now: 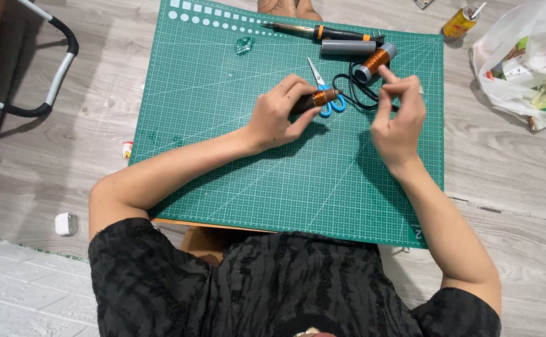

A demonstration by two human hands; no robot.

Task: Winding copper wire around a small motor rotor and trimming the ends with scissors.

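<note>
1. Head view, left side: your left hand (279, 112) closes its fingers around a dark rod wound with copper wire (321, 97), held just above the green cutting mat (235, 162).
2. Middle: blue-handled scissors (326, 93) lie under it; the winding looks partly built.
3. Right: your right hand (401, 112) pinches its fingertips together, seemingly on fine wire too thin to see, near the copper spool (374, 61) that remains full.

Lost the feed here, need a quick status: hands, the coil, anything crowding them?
Left hand shut on copper-wound coil. Right hand pinched shut beside it, contents unclear. Scissors directly under coil, wire spool just beyond.
</note>
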